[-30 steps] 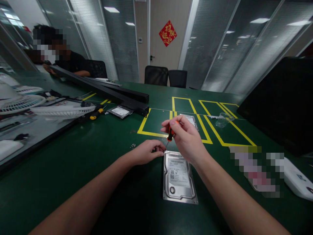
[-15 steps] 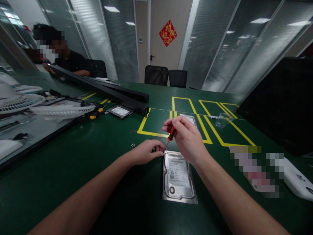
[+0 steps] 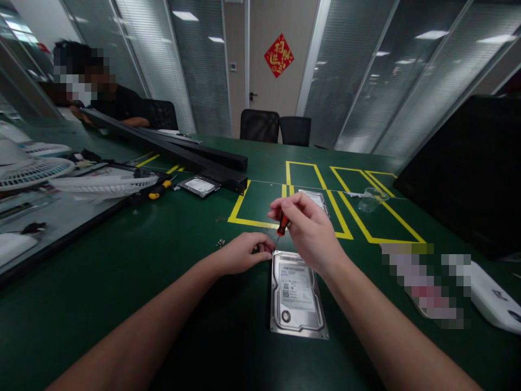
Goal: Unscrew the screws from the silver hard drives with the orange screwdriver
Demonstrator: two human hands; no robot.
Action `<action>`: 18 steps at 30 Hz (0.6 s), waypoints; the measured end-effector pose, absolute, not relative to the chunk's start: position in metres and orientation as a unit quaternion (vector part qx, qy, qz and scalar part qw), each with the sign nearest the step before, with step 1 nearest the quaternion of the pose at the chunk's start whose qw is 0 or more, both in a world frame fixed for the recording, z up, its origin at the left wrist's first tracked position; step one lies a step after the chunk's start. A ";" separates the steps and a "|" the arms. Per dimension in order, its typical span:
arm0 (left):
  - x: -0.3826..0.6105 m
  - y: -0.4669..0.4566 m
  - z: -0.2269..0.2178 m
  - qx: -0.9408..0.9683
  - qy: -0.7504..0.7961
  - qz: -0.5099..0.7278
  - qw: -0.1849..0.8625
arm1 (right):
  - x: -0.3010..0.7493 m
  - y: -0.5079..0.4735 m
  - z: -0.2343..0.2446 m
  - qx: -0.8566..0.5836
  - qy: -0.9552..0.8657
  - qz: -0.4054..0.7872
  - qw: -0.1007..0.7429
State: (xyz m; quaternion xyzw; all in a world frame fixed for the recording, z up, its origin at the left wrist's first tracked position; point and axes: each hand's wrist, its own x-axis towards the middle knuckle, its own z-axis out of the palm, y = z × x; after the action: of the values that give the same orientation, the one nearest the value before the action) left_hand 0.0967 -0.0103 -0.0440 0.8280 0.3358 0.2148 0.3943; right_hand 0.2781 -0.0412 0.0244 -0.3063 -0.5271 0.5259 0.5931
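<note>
A silver hard drive lies flat on the green mat in front of me. My right hand is closed round a small red-and-black screwdriver, whose thin tip points down at the drive's far left corner. My left hand rests on the mat just left of that corner, fingers pinched together by the screwdriver tip; what they pinch is too small to make out. A few tiny screws lie on the mat left of my left hand.
Yellow tape boxes mark the mat beyond; one holds another hard drive, another a clear plastic cup. A third drive and a yellow screwdriver lie left by a long black bar. A person sits far left. White fan grilles lie left.
My right hand has turned the screwdriver slightly between its fingers. My left hand and the drive have stayed in place.
</note>
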 end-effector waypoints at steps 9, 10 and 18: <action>0.096 -0.010 -0.045 0.824 0.335 0.216 0.404 | 0.277 -0.042 0.027 -0.268 -0.530 0.550 0.587; 0.096 -0.010 -0.044 0.823 0.335 0.215 0.406 | 0.277 -0.042 0.027 -0.271 -0.527 0.550 0.589; 0.097 -0.012 -0.042 0.828 0.339 0.212 0.393 | 0.277 -0.042 0.025 -0.288 -0.528 0.548 0.581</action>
State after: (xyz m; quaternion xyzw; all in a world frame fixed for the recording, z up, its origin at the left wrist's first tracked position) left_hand 0.0971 -0.0119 -0.0424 0.8281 0.3387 0.2123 0.3931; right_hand 0.2766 -0.0423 0.0248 -0.2882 -0.5282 0.5478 0.5813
